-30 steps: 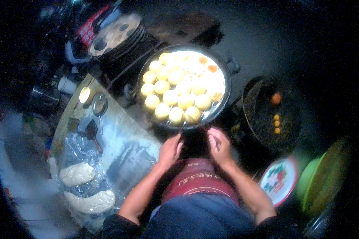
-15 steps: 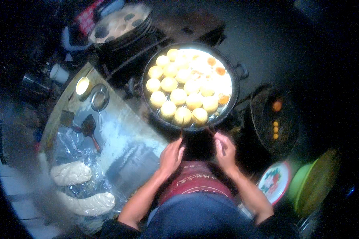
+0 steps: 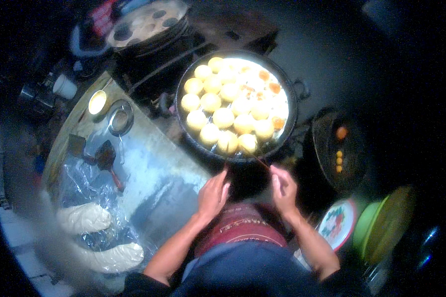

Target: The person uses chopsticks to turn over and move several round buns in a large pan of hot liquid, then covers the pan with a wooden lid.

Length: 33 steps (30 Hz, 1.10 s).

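A wide dark wok (image 3: 293, 115) of bright, glaring oil lies in front of me, with many round yellow dough balls (image 3: 223, 118) crowding its left and near sides. My left hand (image 3: 214, 195) is closed on a thin stick (image 3: 227, 159), whose far end overlaps a ball at the near rim. Closed likewise, my right hand (image 3: 284, 189) holds another thin stick (image 3: 262, 161), slanting up and left toward the neighbouring near ball. Glare and blur hide whether the tips touch the balls. Small orange-brown pieces (image 3: 274, 88) show at the wok's right side.
A worktop (image 3: 148, 168) at left carries a spatula (image 3: 105, 156), a strainer (image 3: 120, 119), a yellow-filled cup (image 3: 98, 102) and plastic-wrapped pale dough (image 3: 109, 257). At right are a dark basket (image 3: 327, 163) with orange balls, a flowered plate (image 3: 337, 225) and a green basin (image 3: 369, 227).
My right hand has shifted slightly to the right, and its stick now shows more clearly, slanting toward a near ball. My left hand has hardly moved. The whole view has shifted a little.
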### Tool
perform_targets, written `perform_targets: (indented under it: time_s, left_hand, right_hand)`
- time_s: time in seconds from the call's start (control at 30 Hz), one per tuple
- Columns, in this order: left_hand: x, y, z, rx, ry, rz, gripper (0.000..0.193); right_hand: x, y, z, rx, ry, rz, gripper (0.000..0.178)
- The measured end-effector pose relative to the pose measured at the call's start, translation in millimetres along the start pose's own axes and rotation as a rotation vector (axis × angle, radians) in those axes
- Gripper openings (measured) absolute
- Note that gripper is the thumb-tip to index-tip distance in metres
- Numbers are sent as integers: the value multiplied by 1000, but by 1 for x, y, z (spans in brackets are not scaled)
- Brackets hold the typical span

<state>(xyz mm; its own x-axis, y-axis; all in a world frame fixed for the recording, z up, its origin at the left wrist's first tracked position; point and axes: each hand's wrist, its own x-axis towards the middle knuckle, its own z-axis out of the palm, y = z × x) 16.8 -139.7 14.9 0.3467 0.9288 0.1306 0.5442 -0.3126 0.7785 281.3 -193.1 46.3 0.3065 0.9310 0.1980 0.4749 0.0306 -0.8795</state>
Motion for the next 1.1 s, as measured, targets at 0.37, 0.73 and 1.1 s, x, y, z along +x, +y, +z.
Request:
perform_targets:
  time_s: [0.37,0.73,1.1]
  left_hand:
    - [-11,0,9,75,-153,19,43]
    - [3,20,22,86,-70,-6,43]
    - [16,32,38,130,-78,42,43]
  right_hand:
    - [12,7,-21,-2,21,-28,19]
    - [23,16,-43,65,-10,-23,19]
    - [1,40,-83,57,-37,30,18]
